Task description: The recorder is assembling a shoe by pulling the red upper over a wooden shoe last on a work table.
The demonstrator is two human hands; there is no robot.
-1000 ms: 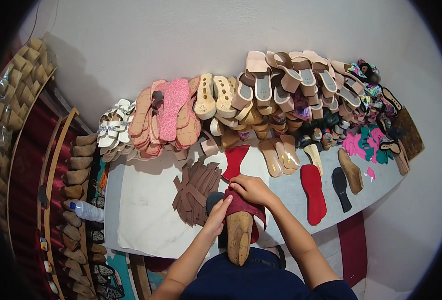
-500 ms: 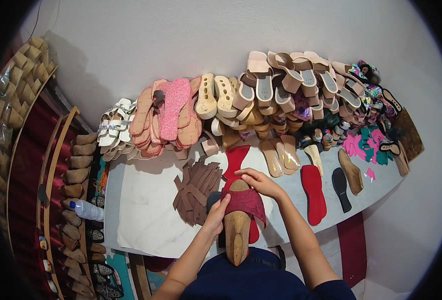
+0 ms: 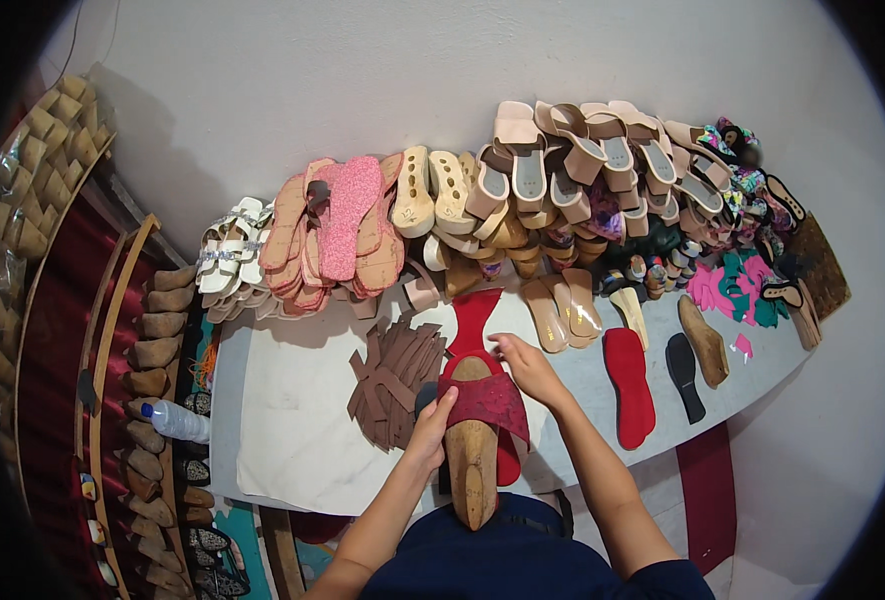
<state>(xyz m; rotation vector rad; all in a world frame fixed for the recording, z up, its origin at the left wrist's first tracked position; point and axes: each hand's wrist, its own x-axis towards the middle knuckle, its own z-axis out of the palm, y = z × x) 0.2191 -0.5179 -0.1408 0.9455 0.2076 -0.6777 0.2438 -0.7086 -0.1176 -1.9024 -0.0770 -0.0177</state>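
Head view, looking down on the white worktable. A wooden shoe last lies lengthwise before me, toe pointing away, heel end over the table's near edge. A red textured upper band is draped across its forepart, and a red insole runs out from under it toward the wall.

My left hand presses on the band's left edge, fingers together and curled against the last, thumb up on the fabric. My right hand lies on the band's far right corner, fingers pressed down flat on it; whether it pinches the edge I cannot tell.

Just left of the last, touching the table, a fan of brown cut strips. Right of my forearm, a second red insole, a black insole and a tan sole, each apart. Along the wall, heaps of finished sandals and pink soles.

Far left, a shelf rack holds rows of wooden lasts; a plastic water bottle lies on it.
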